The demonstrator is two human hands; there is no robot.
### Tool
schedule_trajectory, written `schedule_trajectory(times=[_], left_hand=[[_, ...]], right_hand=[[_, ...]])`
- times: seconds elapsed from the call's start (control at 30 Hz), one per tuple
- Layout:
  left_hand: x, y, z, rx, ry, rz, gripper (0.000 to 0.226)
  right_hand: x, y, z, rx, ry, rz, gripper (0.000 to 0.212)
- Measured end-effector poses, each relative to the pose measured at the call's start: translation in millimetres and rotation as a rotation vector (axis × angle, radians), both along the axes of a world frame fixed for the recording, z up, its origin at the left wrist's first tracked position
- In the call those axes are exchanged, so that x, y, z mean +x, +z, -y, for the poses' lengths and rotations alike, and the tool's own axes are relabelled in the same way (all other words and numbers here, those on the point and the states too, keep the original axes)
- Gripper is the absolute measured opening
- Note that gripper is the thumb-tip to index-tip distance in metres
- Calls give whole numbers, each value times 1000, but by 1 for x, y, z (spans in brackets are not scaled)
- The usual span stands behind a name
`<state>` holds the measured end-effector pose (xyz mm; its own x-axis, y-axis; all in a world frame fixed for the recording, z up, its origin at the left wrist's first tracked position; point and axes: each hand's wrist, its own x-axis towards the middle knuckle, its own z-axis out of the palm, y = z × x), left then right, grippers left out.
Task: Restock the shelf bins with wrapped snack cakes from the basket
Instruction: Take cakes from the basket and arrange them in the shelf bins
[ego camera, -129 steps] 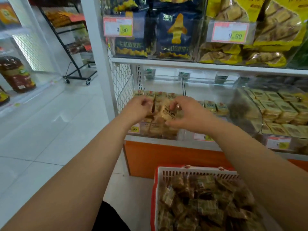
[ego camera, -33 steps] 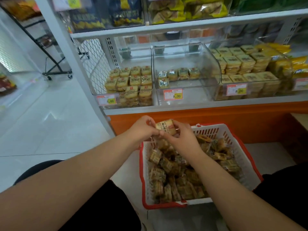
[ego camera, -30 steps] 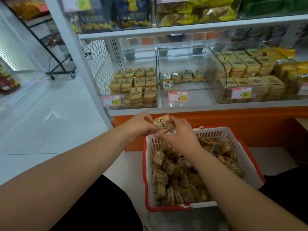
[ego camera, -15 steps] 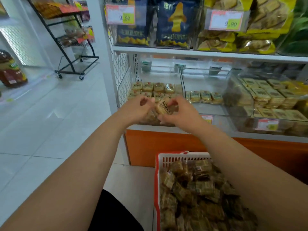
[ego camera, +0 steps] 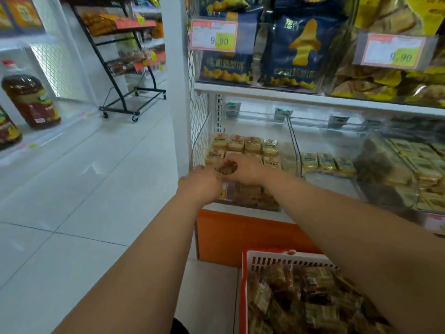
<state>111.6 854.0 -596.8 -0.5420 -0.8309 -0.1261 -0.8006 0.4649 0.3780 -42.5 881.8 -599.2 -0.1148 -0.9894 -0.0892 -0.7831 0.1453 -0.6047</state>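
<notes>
Both my hands reach into the left clear shelf bin (ego camera: 201,138), which holds rows of wrapped snack cakes (ego camera: 252,143). My left hand (ego camera: 201,183) and my right hand (ego camera: 245,168) together pinch one wrapped snack cake (ego camera: 225,168) just above the front row of the bin. The red-and-white basket (ego camera: 269,257) stands on the floor at lower right, full of several more wrapped cakes (ego camera: 303,295); my right forearm hides part of it.
The middle bin (ego camera: 292,133) holds a short row of yellow-wrapped cakes (ego camera: 325,162). A fuller bin (ego camera: 385,179) sits to the right. Blue snack bags (ego camera: 301,49) fill the shelf above. A black wheeled rack (ego camera: 125,68) and large bottles (ego camera: 29,97) stand left across the tiled floor.
My hands lifted a cake from the basket up to the left bin, and since half a second ago they have moved it lower and further into the bin's front row.
</notes>
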Motion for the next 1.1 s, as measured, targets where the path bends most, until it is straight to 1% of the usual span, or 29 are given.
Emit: schedule_trajectory(times=[0.07, 0.13, 0.23, 0.27, 0.37, 0.57, 0.63, 0.73, 0.8, 0.87, 0.93, 1.0, 1.03, 1.1], left_hand=[[-7, -6, -3, -36, 3, 102, 38], [-15, -6, -7, -56, 26, 150, 36], [-22, -6, -8, -65, 28, 166, 28], [-23, -8, -8, -61, 18, 159, 29], [-26, -11, -10, -41, 8, 140, 46], [-26, -9, -11, -21, 10, 167, 51], [-27, -7, -15, -37, 15, 202, 51], [-32, -3, -26, -95, -10, 238, 49], [-35, -4, -35, -160, -37, 261, 49], [-35, -7, -43, -245, -34, 265, 50], [-35, -14, -56, -337, -44, 197, 47], [-37, -24, -75, -441, -119, 50, 43], [-37, -28, -87, -499, -187, -52, 41], [-38, -39, -117, -584, -386, -258, 34]], right_hand=[[-4, -4, 1, 25, 30, -87, 31], [-11, -3, 2, 67, 55, -181, 34], [-20, -1, -2, 107, 76, -261, 33], [-22, -1, -3, 110, 72, -278, 31], [-32, -6, -7, 123, 54, -284, 32], [-39, -11, -17, 99, 20, -284, 35], [-36, -9, -26, 14, -20, -271, 29], [-29, -7, -54, -221, -122, -249, 23], [-20, -7, -82, -362, -164, -225, 19], [-8, -8, -113, -446, -183, -203, 17], [3, -11, -148, -442, -202, -181, 17], [11, -19, -183, -374, -254, -123, 18], [14, -28, -198, -314, -293, -75, 19], [15, -53, -227, -168, -385, 9, 16]])
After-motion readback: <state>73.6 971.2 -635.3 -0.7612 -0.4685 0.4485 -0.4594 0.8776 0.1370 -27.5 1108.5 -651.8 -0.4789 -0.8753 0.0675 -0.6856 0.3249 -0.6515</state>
